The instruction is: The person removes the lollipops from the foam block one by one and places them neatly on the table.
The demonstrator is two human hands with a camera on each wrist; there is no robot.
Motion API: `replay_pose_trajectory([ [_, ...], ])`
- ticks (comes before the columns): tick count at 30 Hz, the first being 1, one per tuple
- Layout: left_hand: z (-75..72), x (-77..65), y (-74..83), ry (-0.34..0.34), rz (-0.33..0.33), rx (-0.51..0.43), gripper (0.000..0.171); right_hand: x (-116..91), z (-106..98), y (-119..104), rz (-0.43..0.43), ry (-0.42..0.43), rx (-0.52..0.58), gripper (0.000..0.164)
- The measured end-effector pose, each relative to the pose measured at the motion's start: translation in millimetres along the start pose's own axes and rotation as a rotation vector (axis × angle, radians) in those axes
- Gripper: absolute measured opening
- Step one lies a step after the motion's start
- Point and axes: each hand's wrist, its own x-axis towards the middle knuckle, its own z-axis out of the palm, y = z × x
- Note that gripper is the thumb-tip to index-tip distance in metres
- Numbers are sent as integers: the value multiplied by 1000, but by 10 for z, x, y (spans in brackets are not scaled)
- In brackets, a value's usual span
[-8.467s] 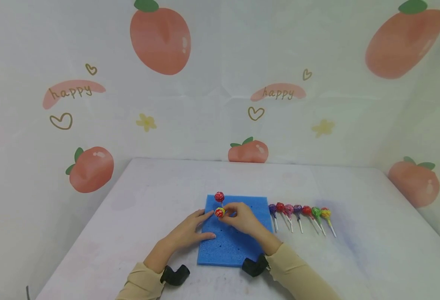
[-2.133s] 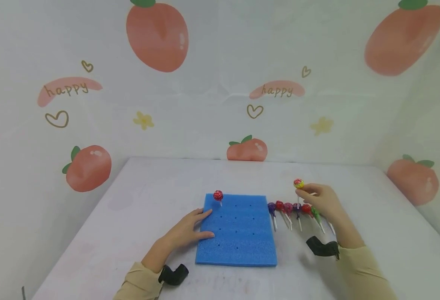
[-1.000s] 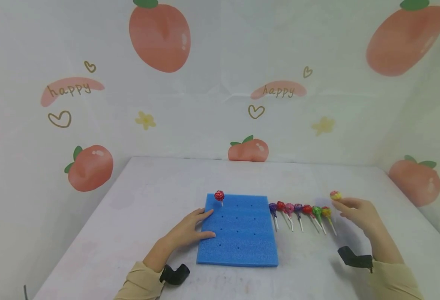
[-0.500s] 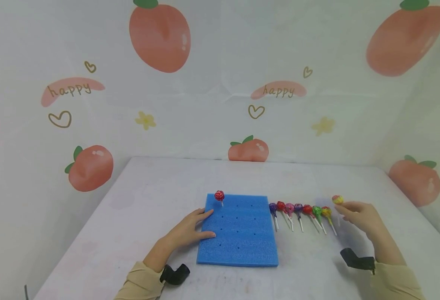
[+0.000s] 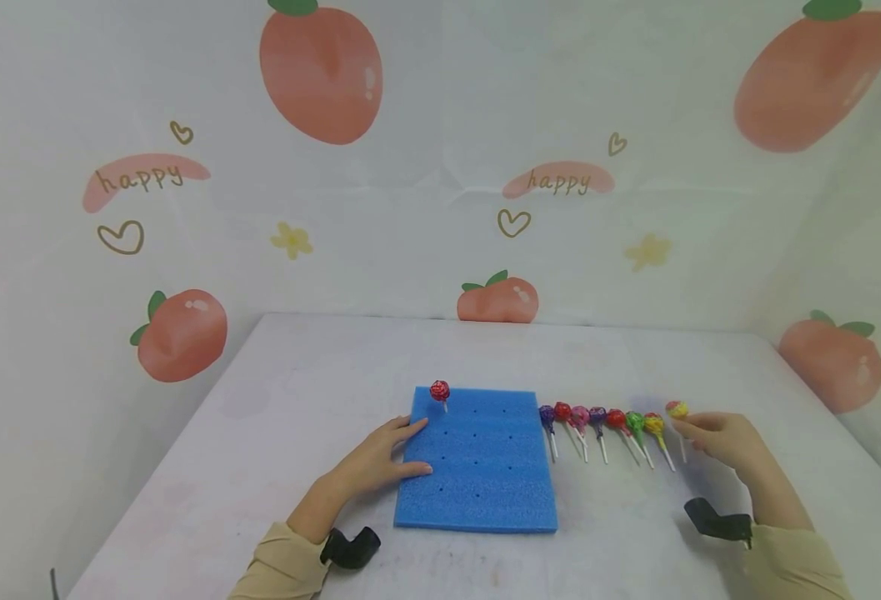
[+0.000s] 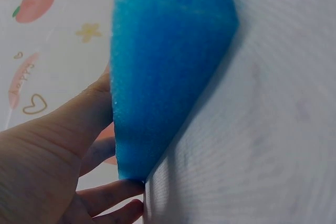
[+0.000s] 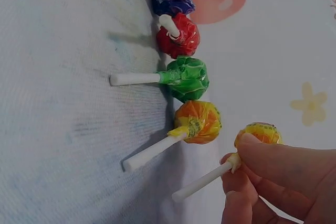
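My right hand (image 5: 728, 439) pinches a yellow lollipop (image 5: 677, 409) by its wrapped head, thumb and fingers around the neck; its white stick points down toward the table. In the right wrist view this lollipop (image 7: 203, 181) is beside another yellow lollipop (image 7: 198, 121), the end one of the row. My left hand (image 5: 371, 465) rests with fingers spread at the left edge of a blue foam board (image 5: 478, 517), thumb and index finger over its top. A red lollipop (image 5: 439, 391) stands upright in the board's back left hole. Several small holes dot the rest of the board.
Right of the board several lollipops lie in a row on the white table (image 5: 598, 533): purple (image 5: 548, 414), red, pink (image 5: 579, 416), green (image 5: 635, 422) and yellow. A fruit-printed cloth (image 5: 410, 208) hangs behind the table. Each wrist carries a black camera mount (image 5: 718, 520).
My right hand has carried the yellow lollipop from the board to the right end of the row and lowered it toward the table. My left hand has stayed on the board.
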Motion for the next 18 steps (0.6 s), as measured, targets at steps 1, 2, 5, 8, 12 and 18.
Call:
replay_pose_trajectory([
  [1, 0, -1, 1, 0, 0, 0, 72, 3, -3, 1, 2, -7, -3, 71],
  [2, -1, -2, 1, 1, 0, 0, 72, 4, -4, 3, -3, -10, -9, 70],
  [5, 0, -2, -1, 1, 1, 4, 72, 4, -8, 4, -8, -19, -17, 69],
  [8, -2, -2, -1, 0, -1, 2, 73, 1, -15, 4, -4, -30, -21, 69],
  [12, -3, 6, -3, -1, -8, -4, 73, 4, -19, 12, -11, -48, -27, 67],
  [18, -2, 12, -9, -2, -6, -6, 72, 23, 10, 43, -16, -62, -41, 67],
])
